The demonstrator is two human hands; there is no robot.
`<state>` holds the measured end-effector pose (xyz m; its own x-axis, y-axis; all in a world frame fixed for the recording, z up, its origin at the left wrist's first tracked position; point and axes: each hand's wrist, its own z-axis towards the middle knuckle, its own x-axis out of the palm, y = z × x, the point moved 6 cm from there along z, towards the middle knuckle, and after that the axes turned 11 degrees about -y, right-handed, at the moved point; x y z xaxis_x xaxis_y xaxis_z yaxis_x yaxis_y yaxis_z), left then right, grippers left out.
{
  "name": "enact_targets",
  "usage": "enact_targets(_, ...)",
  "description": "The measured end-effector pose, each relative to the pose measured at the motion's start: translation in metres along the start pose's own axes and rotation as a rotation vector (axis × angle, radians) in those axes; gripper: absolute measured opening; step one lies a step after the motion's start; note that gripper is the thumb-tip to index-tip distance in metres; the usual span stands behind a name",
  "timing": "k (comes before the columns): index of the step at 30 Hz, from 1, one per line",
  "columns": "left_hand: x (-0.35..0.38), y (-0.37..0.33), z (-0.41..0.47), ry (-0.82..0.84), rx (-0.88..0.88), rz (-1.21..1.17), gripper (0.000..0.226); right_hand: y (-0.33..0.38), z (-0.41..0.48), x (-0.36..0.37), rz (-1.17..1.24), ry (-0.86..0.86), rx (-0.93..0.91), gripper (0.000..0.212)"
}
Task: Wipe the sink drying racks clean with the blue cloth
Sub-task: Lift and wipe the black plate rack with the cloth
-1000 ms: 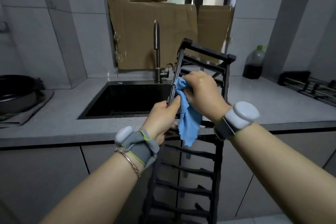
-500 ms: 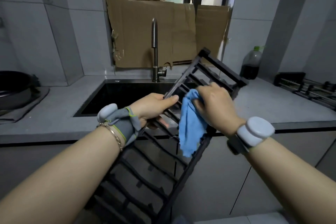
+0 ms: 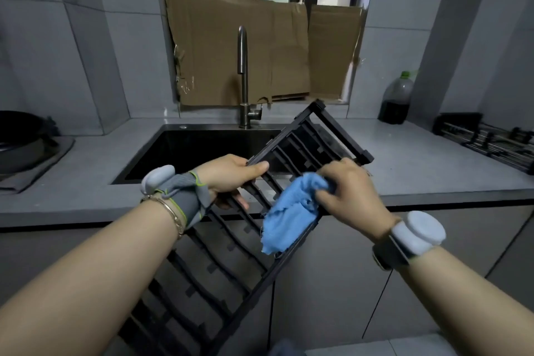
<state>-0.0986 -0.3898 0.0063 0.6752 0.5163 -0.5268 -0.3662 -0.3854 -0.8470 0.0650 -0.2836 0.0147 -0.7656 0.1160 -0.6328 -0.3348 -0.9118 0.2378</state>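
Observation:
A long black slatted drying rack (image 3: 231,251) slants from lower left to upper right in front of the counter, its far end over the sink's right side. My left hand (image 3: 231,179) grips the rack's left rail, thumb on top, fingers under. My right hand (image 3: 349,193) holds the bunched blue cloth (image 3: 289,217) against the rack's right rail; the cloth's loose end hangs down over the slats.
The black sink (image 3: 196,150) and tall tap (image 3: 244,78) lie straight ahead in the grey counter (image 3: 419,170). A second rack (image 3: 488,139) lies at the far right, a dark bottle (image 3: 396,101) behind it. A pan (image 3: 17,141) sits at far left.
The rack has swung from nearly upright to a low slant toward the right. My right hand with the cloth has slid along the right rail, and my left hand has moved left.

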Motion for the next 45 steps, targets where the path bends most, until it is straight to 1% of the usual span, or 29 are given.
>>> enact_targets(1, 0.000, 0.000, 0.001, 0.009, 0.000, 0.021, 0.038, -0.001, 0.004, -0.012, 0.170, -0.105, 0.124, 0.008)
enact_targets(2, 0.000, -0.002, 0.002, 0.019, 0.007, 0.041, 0.038, -0.005, 0.010, -0.021, 0.281, -0.218, 0.223, 0.009)
enact_targets(3, 0.000, -0.004, 0.003, 0.032, 0.016, 0.059, 0.038, -0.006, 0.015, -0.027, 0.273, -0.285, 0.262, 0.010)
enact_targets(4, 0.000, -0.005, 0.004, 0.051, 0.028, 0.081, 0.037, -0.004, 0.022, -0.027, 0.176, -0.280, 0.255, 0.011)
enact_targets(7, 0.005, -0.008, 0.003, 0.132, 0.040, 0.161, 0.044, 0.009, 0.030, -0.007, -0.108, -0.079, 0.163, 0.013)
enact_targets(9, 0.007, -0.004, 0.001, 0.171, 0.023, 0.210, 0.050, 0.015, 0.023, 0.009, -0.218, -0.007, 0.125, 0.012)
enact_targets(13, 0.010, 0.009, 0.004, 0.186, 0.021, 0.292, 0.052, 0.013, 0.006, 0.024, -0.154, 0.009, 0.203, 0.010)
enact_targets(15, 0.008, 0.008, 0.007, 0.122, 0.075, 0.352, 0.048, 0.010, 0.002, 0.026, -0.130, -0.026, 0.256, 0.011)
enact_targets(16, 0.007, 0.004, 0.007, 0.059, 0.120, 0.390, 0.046, 0.008, 0.002, 0.025, -0.126, -0.055, 0.289, 0.014)
enact_targets(19, 0.005, -0.013, -0.005, -0.208, 0.301, 0.622, 0.040, -0.003, 0.005, 0.022, -0.101, -0.112, 0.398, 0.018)
enact_targets(20, 0.010, -0.017, -0.012, -0.276, 0.360, 0.682, 0.044, -0.010, 0.005, 0.020, -0.104, -0.116, 0.436, 0.020)
enact_targets(21, 0.014, -0.017, -0.020, -0.303, 0.395, 0.721, 0.056, -0.016, 0.005, 0.019, -0.104, -0.118, 0.481, 0.021)
enact_targets(22, 0.022, -0.012, -0.027, -0.287, 0.416, 0.748, 0.070, -0.023, 0.004, 0.019, -0.105, -0.121, 0.527, 0.023)
enact_targets(24, 0.042, -0.001, -0.041, -0.193, 0.430, 0.838, 0.093, -0.035, 0.001, 0.016, -0.111, -0.127, 0.609, 0.025)
enact_targets(26, 0.065, 0.012, -0.054, -0.097, 0.461, 0.929, 0.104, -0.047, -0.002, 0.013, -0.120, -0.127, 0.674, 0.025)
enact_targets(27, 0.075, 0.018, -0.056, -0.084, 0.478, 0.979, 0.104, -0.052, -0.003, 0.011, -0.116, -0.128, 0.695, 0.025)
enact_targets(28, 0.080, 0.022, -0.055, -0.111, 0.507, 1.023, 0.101, -0.058, -0.003, 0.010, -0.107, -0.127, 0.711, 0.025)
enact_targets(31, 0.085, 0.017, -0.050, -0.226, 0.563, 1.015, 0.085, -0.072, -0.002, 0.008, -0.083, -0.121, 0.746, 0.025)
enact_targets(32, 0.085, 0.015, -0.049, -0.267, 0.617, 1.016, 0.086, -0.074, -0.001, 0.009, -0.071, -0.117, 0.755, 0.025)
enact_targets(33, 0.085, 0.013, -0.048, -0.273, 0.631, 1.028, 0.090, -0.077, 0.001, 0.009, -0.061, -0.108, 0.761, 0.024)
enact_targets(34, 0.084, 0.015, -0.046, -0.265, 0.600, 1.024, 0.093, -0.079, 0.003, 0.010, -0.054, -0.096, 0.757, 0.022)
enact_targets(35, 0.083, 0.015, -0.045, -0.288, 0.601, 1.011, 0.093, -0.079, 0.005, 0.011, -0.047, -0.083, 0.751, 0.020)
enact_targets(36, 0.082, 0.015, -0.045, -0.274, 0.589, 0.993, 0.090, -0.078, 0.007, 0.011, -0.047, -0.069, 0.742, 0.018)
enact_targets(37, 0.081, 0.011, -0.043, -0.289, 0.613, 0.991, 0.085, -0.079, 0.010, 0.013, -0.042, -0.057, 0.739, 0.017)
enact_targets(39, 0.080, 0.014, -0.039, -0.284, 0.564, 1.044, 0.080, -0.077, 0.016, 0.017, -0.034, -0.031, 0.727, 0.016)
enact_targets(41, 0.072, 0.013, -0.032, -0.338, 0.591, 1.084, 0.088, -0.073, 0.022, 0.022, -0.061, 0.011, 0.704, 0.020)
enact_targets(42, 0.070, 0.016, -0.029, -0.291, 0.537, 1.135, 0.091, -0.072, 0.025, 0.026, -0.092, 0.041, 0.684, 0.022)
enact_targets(43, 0.067, 0.017, -0.026, -0.295, 0.511, 1.118, 0.091, -0.068, 0.028, 0.029, -0.136, 0.076, 0.649, 0.023)
enact_targets(45, 0.061, 0.010, -0.022, -0.311, 0.551, 1.118, 0.088, -0.057, 0.034, 0.033, -0.243, 0.148, 0.522, 0.021)
